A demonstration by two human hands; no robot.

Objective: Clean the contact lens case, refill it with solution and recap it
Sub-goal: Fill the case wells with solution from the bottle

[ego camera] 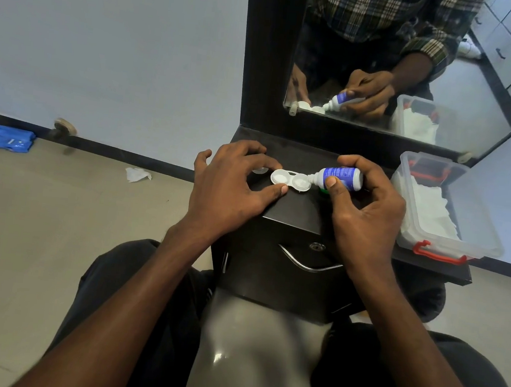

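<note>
A white contact lens case lies uncapped on the black dresser top, both round wells showing. My left hand pinches its left end between thumb and forefinger. My right hand holds a small blue-and-white solution bottle tipped sideways, with its white nozzle over the case's right well. A clear cap lies just behind my left fingers. Something green peeks out under the bottle, mostly hidden.
A clear plastic box with red clips and white tissues stands on the dresser's right side. A mirror rises behind. On the floor at left lie a crumpled tissue and a blue packet.
</note>
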